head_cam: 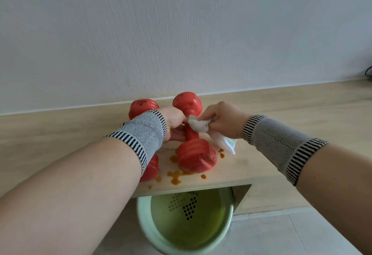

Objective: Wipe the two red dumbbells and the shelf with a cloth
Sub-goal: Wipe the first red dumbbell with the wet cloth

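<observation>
Two red dumbbells lie on a light wooden shelf point(281, 113) against the wall. The right dumbbell point(196, 157) points toward me; my left hand point(174, 123) grips its handle from the left. My right hand point(222, 118) pinches a white cloth point(198, 124) and presses it on the same handle; a loose end of the cloth hangs down to the right. The left dumbbell point(143, 107) is mostly hidden behind my left forearm. Orange sauce stains point(175, 177) spot the shelf around the near weight.
A pale green bucket point(145, 214) with a perforated insert stands on the floor below the shelf's front edge. The white wall rises right behind the dumbbells. A dark cable shows at the far right edge.
</observation>
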